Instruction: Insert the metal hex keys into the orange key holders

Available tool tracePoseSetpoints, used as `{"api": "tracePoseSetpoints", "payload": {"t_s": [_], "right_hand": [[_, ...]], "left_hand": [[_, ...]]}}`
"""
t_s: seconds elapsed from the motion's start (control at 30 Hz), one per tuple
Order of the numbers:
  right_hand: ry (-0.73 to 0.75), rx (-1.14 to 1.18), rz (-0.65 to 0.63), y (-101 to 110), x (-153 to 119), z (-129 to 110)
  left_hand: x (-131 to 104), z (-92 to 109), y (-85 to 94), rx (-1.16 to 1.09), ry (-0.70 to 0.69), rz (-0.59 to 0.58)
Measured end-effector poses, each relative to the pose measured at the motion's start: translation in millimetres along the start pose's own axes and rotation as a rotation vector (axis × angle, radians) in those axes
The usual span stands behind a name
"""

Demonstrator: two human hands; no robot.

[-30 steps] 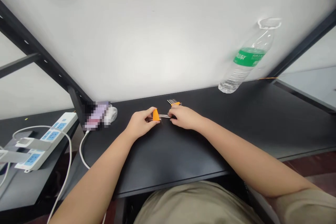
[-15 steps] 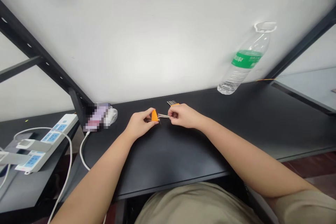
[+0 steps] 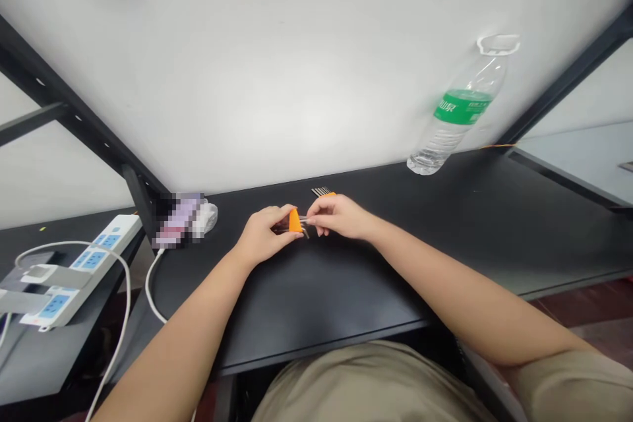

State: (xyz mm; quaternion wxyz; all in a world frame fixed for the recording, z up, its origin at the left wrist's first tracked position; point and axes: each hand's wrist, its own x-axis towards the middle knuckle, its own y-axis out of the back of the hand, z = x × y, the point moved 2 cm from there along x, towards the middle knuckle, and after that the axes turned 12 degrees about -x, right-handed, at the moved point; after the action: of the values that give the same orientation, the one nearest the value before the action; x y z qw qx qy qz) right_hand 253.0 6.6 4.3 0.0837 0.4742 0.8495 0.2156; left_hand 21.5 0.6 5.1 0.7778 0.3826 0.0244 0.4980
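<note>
An orange plastic holder (image 3: pixel 295 220) is pinched between the thumb and fingers of my left hand (image 3: pixel 267 232), just above the black table. Thin metal rods that look like hex keys pass through it, and a short bent end shows under its right side. My right hand (image 3: pixel 336 216) pinches a slim metal hex key (image 3: pixel 304 219), whose left end meets the holder; I cannot tell how deep it sits. Behind my right hand lies a second orange holder (image 3: pixel 328 194) with several metal rods pointing up and left, partly hidden by that hand.
A clear plastic bottle (image 3: pixel 457 109) with a green label stands by the wall at the back right. To the left are a blurred-out item (image 3: pixel 180 217), a white crumpled thing (image 3: pixel 204 220), a white cable (image 3: pixel 151 287) and a power strip (image 3: pixel 84 270). Black frame bars rise on both sides.
My right hand has moved left with the hex key, closing the gap to the orange holder. My left hand keeps its grip, and the view has shifted slightly.
</note>
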Motion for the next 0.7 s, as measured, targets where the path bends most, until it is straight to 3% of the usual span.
{"api": "tracePoseSetpoints", "payload": {"t_s": [0.13,0.27,0.4,0.57,0.7], "right_hand": [[-0.055,-0.037,0.017,-13,6,5],[0.038,-0.492,0.163,3,5,7],[0.097,-0.873,0.050,12,0,7],[0.038,-1.072,-0.055,4,-1,4],[0.012,-1.136,-0.021,3,1,4]], "left_hand": [[1,2,-2.7,0.032,-0.043,0.000],[0,-6,-0.2,-0.015,0.056,0.052],[0,-14,0.7,-0.033,0.115,0.072],[0,-17,-1.5,-0.090,0.110,0.065],[0,-17,-0.7,-0.100,0.095,0.058]]}}
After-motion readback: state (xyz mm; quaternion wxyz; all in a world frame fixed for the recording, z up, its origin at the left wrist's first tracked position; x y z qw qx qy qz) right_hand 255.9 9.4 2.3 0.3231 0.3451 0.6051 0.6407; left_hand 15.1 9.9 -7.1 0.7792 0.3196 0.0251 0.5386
